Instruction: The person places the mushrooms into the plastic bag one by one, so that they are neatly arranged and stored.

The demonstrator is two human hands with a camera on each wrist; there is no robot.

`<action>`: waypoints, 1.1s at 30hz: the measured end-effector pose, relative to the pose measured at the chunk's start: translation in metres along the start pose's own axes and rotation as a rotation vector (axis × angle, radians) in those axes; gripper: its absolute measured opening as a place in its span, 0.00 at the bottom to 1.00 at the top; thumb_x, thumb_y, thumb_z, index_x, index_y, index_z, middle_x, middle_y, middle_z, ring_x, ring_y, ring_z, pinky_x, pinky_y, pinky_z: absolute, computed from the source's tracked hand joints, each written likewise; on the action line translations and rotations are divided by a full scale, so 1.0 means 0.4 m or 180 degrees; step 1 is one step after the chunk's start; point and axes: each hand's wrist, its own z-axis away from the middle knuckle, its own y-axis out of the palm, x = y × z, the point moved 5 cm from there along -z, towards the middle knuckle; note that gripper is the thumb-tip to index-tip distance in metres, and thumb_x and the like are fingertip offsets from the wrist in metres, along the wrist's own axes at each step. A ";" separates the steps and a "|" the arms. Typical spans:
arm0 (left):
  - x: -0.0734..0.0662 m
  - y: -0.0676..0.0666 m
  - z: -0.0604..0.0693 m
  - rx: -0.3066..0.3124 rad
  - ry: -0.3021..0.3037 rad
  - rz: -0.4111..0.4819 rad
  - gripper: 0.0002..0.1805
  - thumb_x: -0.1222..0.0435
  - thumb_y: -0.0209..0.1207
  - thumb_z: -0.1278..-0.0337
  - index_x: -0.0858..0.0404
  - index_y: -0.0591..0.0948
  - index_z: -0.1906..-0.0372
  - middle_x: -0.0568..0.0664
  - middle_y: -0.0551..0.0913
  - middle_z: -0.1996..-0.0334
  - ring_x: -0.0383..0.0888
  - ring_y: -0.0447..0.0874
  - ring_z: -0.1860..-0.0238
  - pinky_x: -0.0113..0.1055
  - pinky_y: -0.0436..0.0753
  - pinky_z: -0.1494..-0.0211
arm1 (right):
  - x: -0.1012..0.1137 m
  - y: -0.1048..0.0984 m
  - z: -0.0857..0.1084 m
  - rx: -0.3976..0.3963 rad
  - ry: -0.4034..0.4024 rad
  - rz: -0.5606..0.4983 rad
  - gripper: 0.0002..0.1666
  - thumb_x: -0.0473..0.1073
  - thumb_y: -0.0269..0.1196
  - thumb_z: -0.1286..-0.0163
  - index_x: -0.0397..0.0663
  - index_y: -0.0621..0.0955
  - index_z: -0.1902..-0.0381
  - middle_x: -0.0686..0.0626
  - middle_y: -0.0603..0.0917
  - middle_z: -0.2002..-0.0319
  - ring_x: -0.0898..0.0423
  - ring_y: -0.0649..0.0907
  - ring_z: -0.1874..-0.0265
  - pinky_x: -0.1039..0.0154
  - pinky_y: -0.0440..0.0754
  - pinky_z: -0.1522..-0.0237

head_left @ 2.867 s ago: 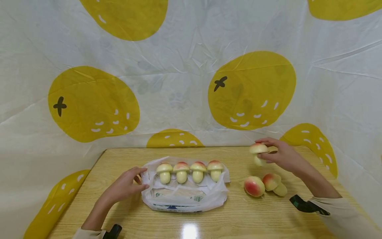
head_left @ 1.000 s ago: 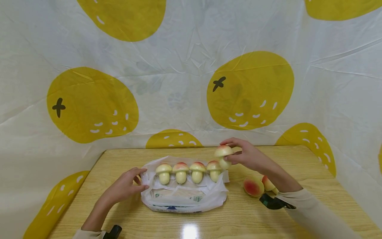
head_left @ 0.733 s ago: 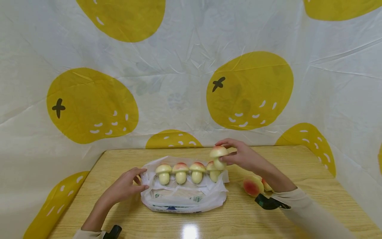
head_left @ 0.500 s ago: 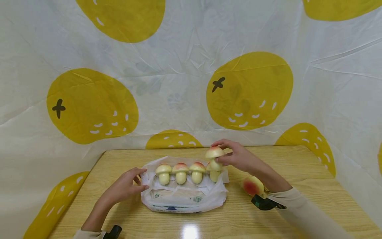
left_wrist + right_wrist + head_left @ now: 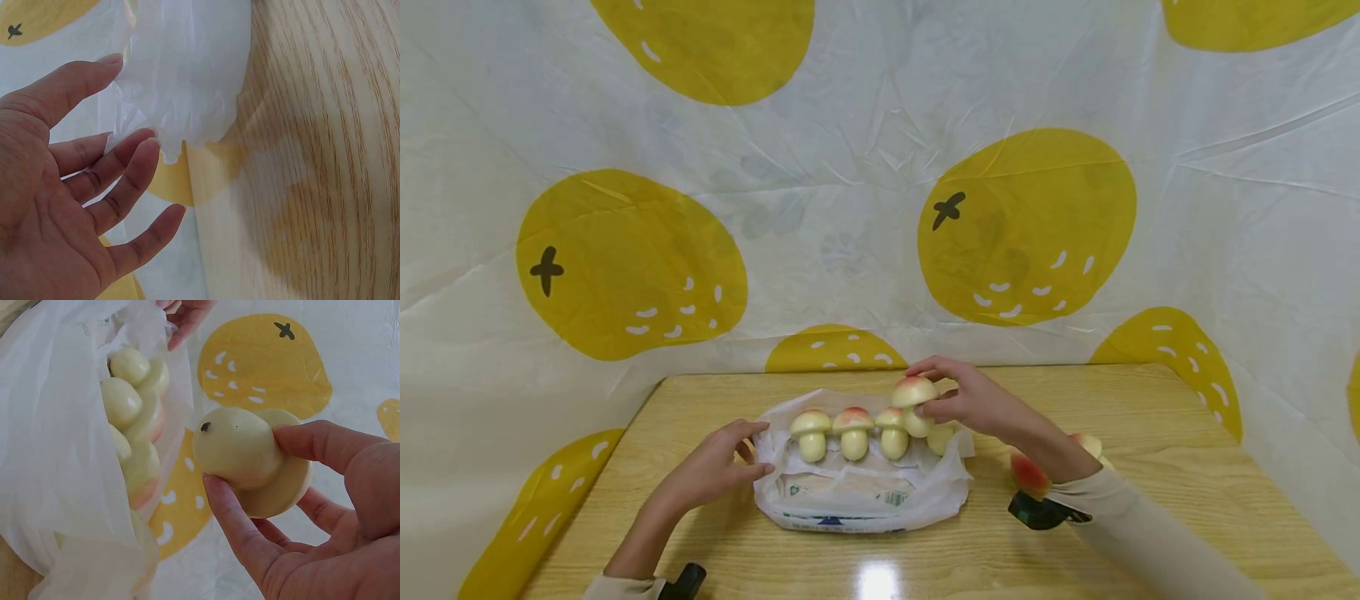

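Plainly, we list the following.

Item: one mushroom-shaped piece [image 5: 913, 393], pale with a reddened cap, lifted over the right part of the bag, cap up. We find the right hand [image 5: 973, 404] grasping it by thumb and fingertips around cap and stem, presumably so the stem end hangs free below; whether it touches the row, we cannot tell.

Item: one white plastic bag [image 5: 936, 504], lying on the wooden table [image 5: 1000, 571], mouth spread wide. The left hand [image 5: 722, 467] grips its left rim with curled fingers, seemingly to steady it and hold the side open.

Item: a row of four similar pieces [image 5: 852, 427] along the bag's far side, caps far, stems near, the rightmost partly hidden; we judge the even alignment saves room.

Item: two loose pieces [image 5: 1028, 475] on the table at right, partly behind the forearm.

Item: fruit-print cloth [image 5: 842, 217], beyond the table.
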 end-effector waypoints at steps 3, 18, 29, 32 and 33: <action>-0.002 -0.001 -0.001 -0.0001 0.0018 0.0010 0.37 0.56 0.73 0.43 0.72 0.75 0.34 0.51 0.81 0.52 0.45 0.80 0.59 0.31 0.79 0.64 | -0.001 0.012 -0.005 0.0047 0.0037 0.0004 0.28 0.38 0.69 0.33 0.44 0.76 0.36 0.37 0.74 0.39 0.48 0.85 0.56 0.55 0.84 0.53; -0.002 -0.003 -0.003 0.0006 0.0006 0.0004 0.37 0.56 0.73 0.43 0.72 0.75 0.34 0.51 0.81 0.52 0.44 0.80 0.59 0.31 0.80 0.64 | -0.007 0.072 -0.031 0.0199 -0.0074 0.0006 0.28 0.38 0.68 0.33 0.43 0.76 0.36 0.35 0.75 0.40 0.49 0.85 0.58 0.48 0.84 0.53; 0.000 -0.002 -0.004 0.0028 -0.0027 0.0033 0.37 0.55 0.73 0.43 0.71 0.75 0.33 0.50 0.81 0.53 0.45 0.80 0.58 0.31 0.80 0.64 | -0.002 0.116 -0.051 0.0295 -0.0151 -0.0134 0.27 0.37 0.69 0.33 0.45 0.78 0.37 0.39 0.75 0.39 0.49 0.84 0.58 0.49 0.84 0.55; -0.001 -0.002 -0.003 0.0030 -0.0017 0.0018 0.38 0.55 0.72 0.43 0.71 0.75 0.34 0.49 0.80 0.53 0.44 0.80 0.58 0.31 0.80 0.64 | 0.001 0.127 -0.055 0.0295 -0.0089 -0.0174 0.27 0.37 0.70 0.33 0.47 0.78 0.37 0.42 0.75 0.38 0.50 0.83 0.59 0.53 0.84 0.57; -0.002 -0.003 -0.004 0.0030 -0.0015 0.0011 0.37 0.55 0.72 0.43 0.72 0.75 0.33 0.49 0.80 0.54 0.44 0.80 0.58 0.31 0.80 0.64 | 0.003 0.130 -0.057 0.0296 -0.0080 -0.0178 0.27 0.37 0.70 0.33 0.47 0.78 0.37 0.42 0.76 0.38 0.51 0.83 0.60 0.56 0.84 0.59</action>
